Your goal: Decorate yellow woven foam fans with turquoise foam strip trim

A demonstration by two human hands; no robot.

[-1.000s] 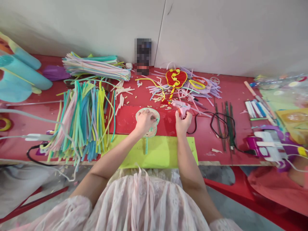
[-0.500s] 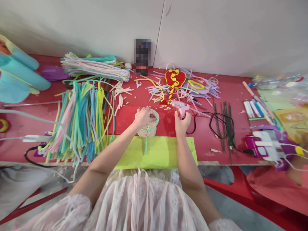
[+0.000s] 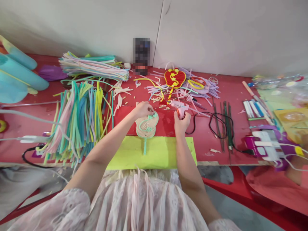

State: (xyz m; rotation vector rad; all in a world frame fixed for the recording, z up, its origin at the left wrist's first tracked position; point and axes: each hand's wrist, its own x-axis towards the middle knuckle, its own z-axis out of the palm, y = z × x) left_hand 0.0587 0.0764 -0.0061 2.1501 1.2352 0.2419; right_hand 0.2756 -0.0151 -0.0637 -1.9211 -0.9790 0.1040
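A small cream fan [image 3: 140,127] with a mint-green rim and a braided handle lies flat in front of me. A mint-green pipe cleaner [image 3: 144,124] curls over its face in a swirl with a knot. My left hand [image 3: 143,109] is over the fan's top edge, fingertips pinched on the upper part of this pipe cleaner. My right hand [image 3: 182,123] is wrapped round the grip of a pink hot glue gun [image 3: 180,106], right of the fan. The gun's nozzle points left, toward scraps beyond the fan.
Pipe cleaner bundles [image 3: 84,112] spread on the left. A red fan with yellow trim [image 3: 175,80] lies at the back among lilac pipe cleaners. A black cord [image 3: 225,116] loops at the right, near a purple power strip [image 3: 251,146]. A yellow-green sheet [image 3: 163,154] covers the front edge.
My left hand has moved up and slightly left, off the fan's middle to its top edge, uncovering the green swirl. My right hand with the glue gun has hardly moved.
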